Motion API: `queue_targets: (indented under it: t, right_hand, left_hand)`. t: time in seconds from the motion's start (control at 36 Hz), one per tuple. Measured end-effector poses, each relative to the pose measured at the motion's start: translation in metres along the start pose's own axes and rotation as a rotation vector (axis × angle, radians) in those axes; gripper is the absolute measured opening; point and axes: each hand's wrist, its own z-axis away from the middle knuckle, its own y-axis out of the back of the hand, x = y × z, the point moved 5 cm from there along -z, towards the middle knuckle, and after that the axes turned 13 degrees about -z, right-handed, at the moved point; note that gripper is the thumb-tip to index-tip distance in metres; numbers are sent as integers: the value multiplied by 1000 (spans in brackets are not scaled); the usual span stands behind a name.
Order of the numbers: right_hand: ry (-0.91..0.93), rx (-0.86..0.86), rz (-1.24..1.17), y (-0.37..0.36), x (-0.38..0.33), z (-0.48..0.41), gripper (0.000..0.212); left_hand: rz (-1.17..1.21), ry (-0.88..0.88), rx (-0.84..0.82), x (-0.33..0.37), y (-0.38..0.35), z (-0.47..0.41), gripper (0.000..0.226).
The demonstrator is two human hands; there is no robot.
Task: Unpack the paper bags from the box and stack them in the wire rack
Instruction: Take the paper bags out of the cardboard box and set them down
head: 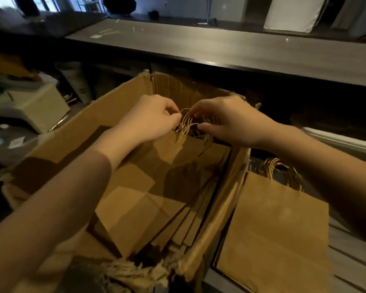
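Paper bags (156, 199) lie flat in an overlapping pile inside the open cardboard box (106, 111), their bottoms toward the person and their tops toward the far wall of the box. At that far end their handles (188, 125), thin loops of twisted paper cord, bunch together in a tangle just above the bags' top edges.

Both hands are at that tangle. The left hand (150, 121) reaches in over the left side of the box, knuckles up, with its fingers curled and its fingertips pinching several cords at the left of the bunch. The right hand (230, 121) comes in from the right over the box's right wall, and its thumb and fingers nip the cords on the other side, so the handles sit directly between the two hands. The flat bodies of the bags lie below and nearer the person than either hand, under the forearms, which throw shadows across the paper.

Just beside the box on the right, a second stack of bags (279, 229) lies flat on the wire rack (353, 259), with its own looped handles pointing away from the person.

Behind the box runs a long dark worktop (220, 47). A beige bin (36, 104) sits low on the left, among blurred clutter.
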Motion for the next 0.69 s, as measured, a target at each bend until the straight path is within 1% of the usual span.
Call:
queue_targets:
  t: [0.08, 0.19, 0.25, 0.31, 0.39, 0.5, 0.53, 0.56, 0.61, 0.64, 0.69]
  right_hand:
    - [15, -85, 49, -20, -4, -24, 37]
    - [-13, -204, 107, -47, -5, -53, 43]
    - [-29, -263, 136, -60, -4, -64, 48]
    - [-47, -320, 157, -75, -2, -73, 60]
    - [-109, -402, 178, -96, 7, -82, 83]
    - [-267, -599, 176, -125, 25, -82, 109]
    - [-301, -647, 171, -130, 29, -79, 110]
    - [-327, -688, 169, -134, 32, -77, 107]
    - [-354, -747, 196, -140, 36, -69, 95]
    - [-353, -767, 226, -143, 38, -67, 94]
    - [-327, -788, 289, -148, 42, -65, 109]
  left_hand:
    - [-23, 54, -62, -28, -14, -4, 28]
    - [-74, 157, -159, -64, -35, -8, 25]
    - [-73, 200, -194, -76, -46, -7, 23]
    - [-67, 223, -248, -86, -56, -6, 20]
    - [-173, 194, -379, -95, -68, -4, 21]
    - [-319, 155, -584, -104, -77, 1, 32]
    - [-346, 150, -630, -105, -78, 2, 37]
    - [-368, 141, -668, -104, -80, 3, 41]
    - [-395, 110, -717, -97, -80, 5, 47]
    - [-399, 90, -731, -92, -79, 6, 49]
    - [-398, 50, -737, -82, -78, 6, 51]
